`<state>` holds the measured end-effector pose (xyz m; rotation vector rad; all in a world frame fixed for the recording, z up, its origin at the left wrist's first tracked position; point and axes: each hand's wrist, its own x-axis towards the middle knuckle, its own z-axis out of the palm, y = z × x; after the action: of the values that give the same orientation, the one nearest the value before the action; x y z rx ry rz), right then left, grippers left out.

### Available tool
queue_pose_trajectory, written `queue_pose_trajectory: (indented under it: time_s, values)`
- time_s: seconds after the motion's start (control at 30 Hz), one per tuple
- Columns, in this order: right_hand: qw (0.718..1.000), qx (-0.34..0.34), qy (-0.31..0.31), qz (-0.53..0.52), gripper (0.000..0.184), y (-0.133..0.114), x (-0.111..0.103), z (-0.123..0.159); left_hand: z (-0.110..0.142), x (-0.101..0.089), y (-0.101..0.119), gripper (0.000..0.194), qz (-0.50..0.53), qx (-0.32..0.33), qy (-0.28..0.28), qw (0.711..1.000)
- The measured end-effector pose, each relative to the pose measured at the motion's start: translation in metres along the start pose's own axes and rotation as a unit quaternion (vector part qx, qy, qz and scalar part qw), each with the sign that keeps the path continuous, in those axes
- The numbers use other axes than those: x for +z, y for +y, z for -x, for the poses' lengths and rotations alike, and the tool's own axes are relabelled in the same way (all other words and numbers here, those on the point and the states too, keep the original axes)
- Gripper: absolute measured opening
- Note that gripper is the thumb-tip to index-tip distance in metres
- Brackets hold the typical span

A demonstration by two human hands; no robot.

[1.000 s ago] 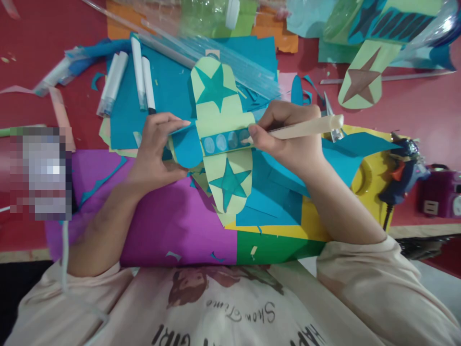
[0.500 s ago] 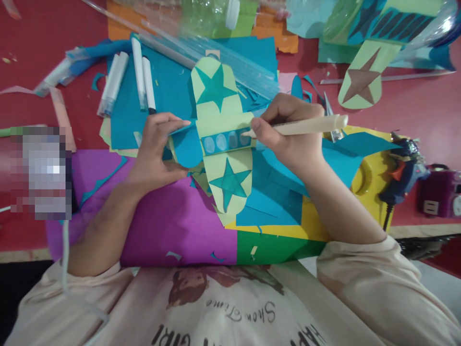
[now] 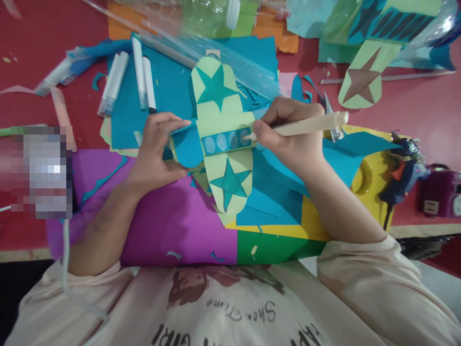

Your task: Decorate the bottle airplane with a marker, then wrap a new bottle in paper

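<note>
A pale green paper cutout shaped like an airplane lies before me, with a teal star on each wing. Across its middle runs a blue strip bearing several whitish and greyish ovals. In my right hand is a cream marker pen, its tip at the rightmost oval. My left hand grips a rounded blue paper tail piece at the cutout's left end, thumb below and fingers above.
Several white markers lie at upper left on blue paper. Clear plastic sticks cross behind the cutout. A glue gun lies at right, scissors behind my right hand, and a decorated plastic bottle at upper right.
The marker tip has shifted very slightly on the rightmost oval, and my right hand has moved slightly with it. My left hand and the cutout stay in place.
</note>
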<state>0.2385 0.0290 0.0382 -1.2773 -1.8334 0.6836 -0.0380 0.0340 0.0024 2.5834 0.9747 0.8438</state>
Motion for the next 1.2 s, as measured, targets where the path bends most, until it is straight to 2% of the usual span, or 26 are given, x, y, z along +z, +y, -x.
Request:
queue_pose_trajectory:
  time_s: [0.2,0.5,0.77,0.9,1.0,1.07,1.2]
  values:
    - [0.999,0.003,-0.027,0.017,0.036,-0.006,-0.005,-0.001,0.000,0.000,0.000,0.065,0.003,0.003,-0.009,1.000]
    - [1.000,0.014,0.011,-0.006,0.036,-0.002,-0.001,-0.002,0.000,0.000,0.001,0.062,-0.002,0.001,0.009,1.000]
    - [0.999,0.020,-0.003,-0.037,0.032,-0.006,-0.003,-0.002,0.001,0.000,-0.001,0.065,-0.008,0.008,0.001,1.000]
    - [0.982,0.037,0.042,-0.180,0.032,-0.011,-0.002,-0.004,0.005,0.001,-0.007,0.073,0.002,0.016,0.001,1.000]
    - [0.959,0.066,0.075,-0.264,0.035,-0.012,-0.004,-0.007,0.012,0.008,-0.012,0.088,0.053,-0.044,-0.001,0.998]
    - [0.951,0.079,0.097,-0.283,0.037,-0.011,-0.007,-0.010,0.017,0.015,-0.012,0.101,0.106,-0.056,0.029,0.992]
    - [0.943,0.074,0.165,-0.278,0.029,-0.012,-0.016,-0.014,0.018,0.027,-0.005,0.089,0.102,-0.006,0.107,0.989]
